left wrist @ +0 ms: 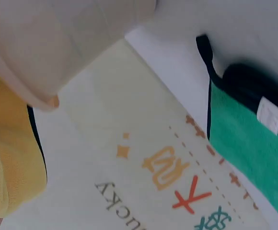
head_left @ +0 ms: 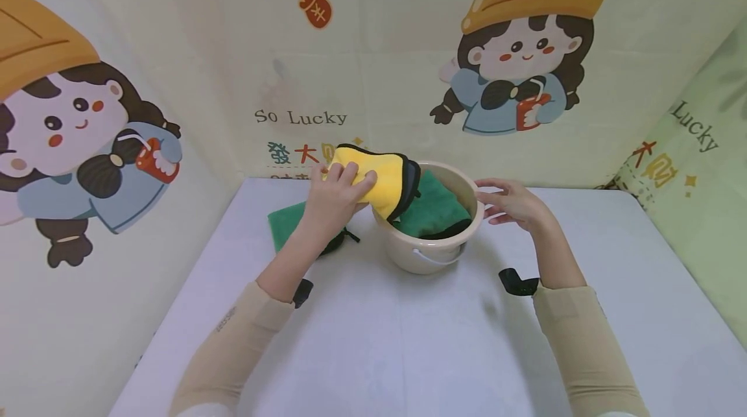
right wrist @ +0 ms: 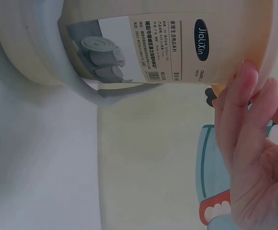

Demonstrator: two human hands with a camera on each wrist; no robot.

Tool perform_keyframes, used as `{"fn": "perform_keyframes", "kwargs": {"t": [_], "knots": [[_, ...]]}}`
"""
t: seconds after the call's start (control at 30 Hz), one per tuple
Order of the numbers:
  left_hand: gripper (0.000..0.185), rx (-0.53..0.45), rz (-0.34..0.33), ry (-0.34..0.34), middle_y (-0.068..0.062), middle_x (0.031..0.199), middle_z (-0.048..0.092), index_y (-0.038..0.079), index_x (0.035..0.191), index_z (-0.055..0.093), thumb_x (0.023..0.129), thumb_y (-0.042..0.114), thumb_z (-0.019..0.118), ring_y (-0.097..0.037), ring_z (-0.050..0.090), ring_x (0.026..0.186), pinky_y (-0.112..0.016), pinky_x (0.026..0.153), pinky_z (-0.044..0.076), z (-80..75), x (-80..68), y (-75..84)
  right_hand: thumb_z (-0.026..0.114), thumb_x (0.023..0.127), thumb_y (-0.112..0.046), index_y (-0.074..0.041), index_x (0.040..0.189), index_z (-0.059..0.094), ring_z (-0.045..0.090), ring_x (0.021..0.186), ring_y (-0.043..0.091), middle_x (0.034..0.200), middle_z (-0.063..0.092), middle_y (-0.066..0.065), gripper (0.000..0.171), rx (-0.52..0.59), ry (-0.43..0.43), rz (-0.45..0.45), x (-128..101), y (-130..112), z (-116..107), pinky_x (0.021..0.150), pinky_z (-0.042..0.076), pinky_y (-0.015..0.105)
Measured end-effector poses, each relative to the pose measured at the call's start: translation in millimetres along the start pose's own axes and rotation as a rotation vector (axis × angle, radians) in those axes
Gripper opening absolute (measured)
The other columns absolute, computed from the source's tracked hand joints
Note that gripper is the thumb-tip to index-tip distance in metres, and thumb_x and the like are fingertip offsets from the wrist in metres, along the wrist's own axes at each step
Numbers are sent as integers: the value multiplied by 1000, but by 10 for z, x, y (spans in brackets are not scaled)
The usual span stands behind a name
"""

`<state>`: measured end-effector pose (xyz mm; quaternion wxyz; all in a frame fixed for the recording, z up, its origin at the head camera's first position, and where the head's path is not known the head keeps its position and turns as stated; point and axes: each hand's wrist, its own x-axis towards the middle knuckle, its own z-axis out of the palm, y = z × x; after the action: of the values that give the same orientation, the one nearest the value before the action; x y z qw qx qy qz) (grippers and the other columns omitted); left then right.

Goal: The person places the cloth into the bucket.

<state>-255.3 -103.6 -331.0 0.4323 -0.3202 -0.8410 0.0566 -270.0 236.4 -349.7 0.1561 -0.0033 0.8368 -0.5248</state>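
Observation:
My left hand (head_left: pixel 341 190) grips a yellow cloth (head_left: pixel 382 178) with black trim and holds it over the left rim of a beige plastic bucket (head_left: pixel 428 255). The cloth hangs partly into the bucket. Inside lies a green cloth (head_left: pixel 434 209) with a dark edge. My right hand (head_left: pixel 508 200) touches the bucket's right rim with relaxed fingers (right wrist: pixel 239 110). In the right wrist view the bucket's wall (right wrist: pixel 129 43) carries a printed label. The left wrist view shows the yellow cloth (left wrist: pixel 9 167) beside the bucket (left wrist: pixel 57 43).
A second green cloth (head_left: pixel 286 222) with black trim lies flat on the white table (head_left: pixel 408 345), left of the bucket; it also shows in the left wrist view as a green cloth (left wrist: pixel 249 148). Cartoon-printed backdrop panels (head_left: pixel 233 47) close in the table at the back and both sides.

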Motion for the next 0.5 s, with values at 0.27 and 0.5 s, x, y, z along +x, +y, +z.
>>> {"fn": "perform_keyframes", "kwargs": {"t": [0.27,0.5], "knots": [[37,-52,28,-11,-9,96,53,22,106,51,78,35,72,-28,53,84,-45,74,43,211,176,308,57,90,-31,-6,137,37,62,77,16,107,56,18,57,-7,1,0,-9,-9,-2,67,54,28],[39,-89,91,-148,-5,103,52,26,112,49,81,42,66,-24,50,92,-43,78,42,295,318,517,57,90,-33,-6,137,36,61,76,17,105,56,17,58,-15,10,1,-3,-6,6,67,54,27]]}}
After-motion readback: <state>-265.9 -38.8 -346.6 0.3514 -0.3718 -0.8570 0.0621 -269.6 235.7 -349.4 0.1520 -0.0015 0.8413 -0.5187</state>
